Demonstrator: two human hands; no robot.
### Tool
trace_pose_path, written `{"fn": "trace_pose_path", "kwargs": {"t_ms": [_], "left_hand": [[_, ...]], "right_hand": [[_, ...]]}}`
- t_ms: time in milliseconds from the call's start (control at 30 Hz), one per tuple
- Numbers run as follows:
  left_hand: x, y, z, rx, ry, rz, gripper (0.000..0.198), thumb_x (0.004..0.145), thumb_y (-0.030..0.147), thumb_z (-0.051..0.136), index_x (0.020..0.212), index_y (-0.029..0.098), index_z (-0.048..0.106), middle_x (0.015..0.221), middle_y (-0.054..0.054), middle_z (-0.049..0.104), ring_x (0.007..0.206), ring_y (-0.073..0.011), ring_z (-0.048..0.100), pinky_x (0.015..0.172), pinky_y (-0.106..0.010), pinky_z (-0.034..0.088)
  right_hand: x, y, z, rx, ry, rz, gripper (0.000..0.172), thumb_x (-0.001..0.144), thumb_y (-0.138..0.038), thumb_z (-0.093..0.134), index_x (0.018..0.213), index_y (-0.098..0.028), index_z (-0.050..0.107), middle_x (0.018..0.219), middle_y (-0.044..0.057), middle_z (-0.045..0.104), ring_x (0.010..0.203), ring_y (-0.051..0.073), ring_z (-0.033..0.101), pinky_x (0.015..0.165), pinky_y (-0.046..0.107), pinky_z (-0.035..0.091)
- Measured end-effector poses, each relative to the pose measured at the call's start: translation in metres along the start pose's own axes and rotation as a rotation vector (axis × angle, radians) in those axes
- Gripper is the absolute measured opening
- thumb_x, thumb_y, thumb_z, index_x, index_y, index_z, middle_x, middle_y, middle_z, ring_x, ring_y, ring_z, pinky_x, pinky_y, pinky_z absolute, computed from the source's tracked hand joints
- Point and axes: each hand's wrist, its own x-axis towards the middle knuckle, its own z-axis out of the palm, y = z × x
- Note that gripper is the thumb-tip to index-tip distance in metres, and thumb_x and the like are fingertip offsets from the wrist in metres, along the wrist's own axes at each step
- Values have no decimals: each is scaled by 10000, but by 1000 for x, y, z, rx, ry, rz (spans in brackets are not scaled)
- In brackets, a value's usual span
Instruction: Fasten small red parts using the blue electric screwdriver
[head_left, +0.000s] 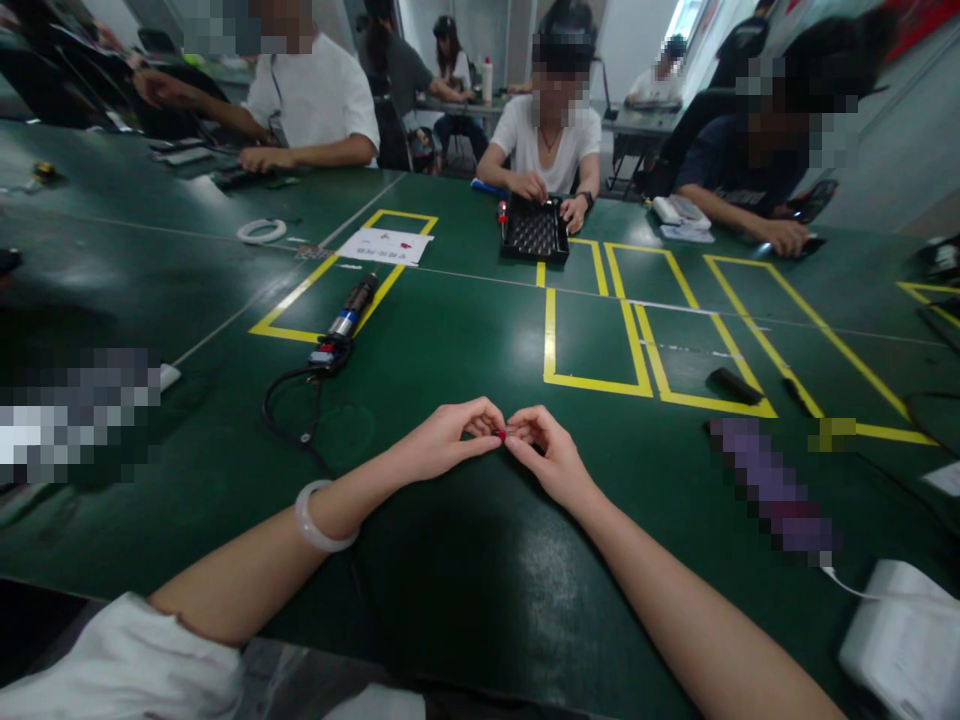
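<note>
My left hand (466, 432) and my right hand (546, 448) meet above the green tabletop (450, 560), fingertips almost touching. Between them is a tiny red piece (502, 436) with what looks like a thin metallic end pointing to the right. My left thumb and fingers pinch its red part. The fingers of my right hand close on the metallic end. Its exact kind is too small to make out. A pale bracelet (309, 518) circles my left wrist.
A black cylindrical tool (346, 318) with a cable lies ahead to the left. Yellow tape outlines (598, 386) mark the table. Beyond, a person works over a black compartment tray (534, 236). A white charger (904, 630) with a cable sits at the right.
</note>
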Motion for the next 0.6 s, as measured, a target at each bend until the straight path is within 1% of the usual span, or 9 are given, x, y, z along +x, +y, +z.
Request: {"fn": "trace_pose_path", "kwargs": {"t_ms": [67,133,200,267,300,367,467,533,600], "left_hand": [[-2,2,0,89,13,48,197,868,331,599,999,183,598,962,-40,648,891,-155,619,844,-298,485],[-2,4,-3,157,-2,76,199,877,333,588,1018,192,597,988,-43,651,916,-159,623,857,-296,488],[-3,6,-9,239,-26,89,256,889,370,575,1083,203,584,1033,-50,652,953,-166,625,873,-296,488],[-3,7,-22,388,7,90,361,895,420,557,1191,213,551,1122,-66,634,1038,-189,608,927,-322,474],[-3,6,-32,496,63,80,418,894,442,549,1244,214,530,1183,-80,611,1101,-210,583,969,-350,454],[-5,0,-57,735,228,25,527,884,473,541,1337,210,483,1312,-111,536,1228,-263,503,1050,-419,393],[-12,-23,-106,977,481,-135,700,834,510,567,1423,164,416,1438,-168,419,1324,-337,407,1094,-477,330],[-21,-45,-141,1046,578,-255,829,778,555,593,1444,104,391,1470,-212,378,1320,-389,401,1078,-500,325],[-31,-68,-170,1046,611,-351,961,716,630,587,1438,30,381,1461,-256,371,1290,-452,413,1014,-541,346]], "right_hand": [[0,0,0,-3,-5,7,163,888,-345,614,973,-210,577,849,18,613,745,141,593,696,284,501],[1,-1,-1,0,-14,6,148,879,-336,622,936,-205,587,826,14,610,727,139,590,684,281,498],[1,-2,0,7,-15,4,147,867,-327,635,926,-200,590,816,12,612,713,136,587,675,278,497],[1,-3,0,6,-15,7,158,858,-318,646,940,-196,590,805,10,612,699,133,582,666,277,495],[1,-3,0,1,-16,10,166,853,-314,651,951,-195,591,797,9,613,690,131,579,658,275,493],[1,-4,1,-15,-27,18,182,845,-308,659,972,-192,599,793,9,618,676,126,574,647,270,491],[2,-4,1,-52,-50,11,157,843,-297,661,952,-189,627,807,13,626,661,118,568,635,263,490],[2,-4,1,-75,-60,3,133,845,-289,660,926,-185,641,804,14,622,651,113,560,620,256,485],[2,-4,1,-91,-63,-1,121,843,-281,663,915,-184,648,797,11,616,647,111,552,613,252,479]]}}
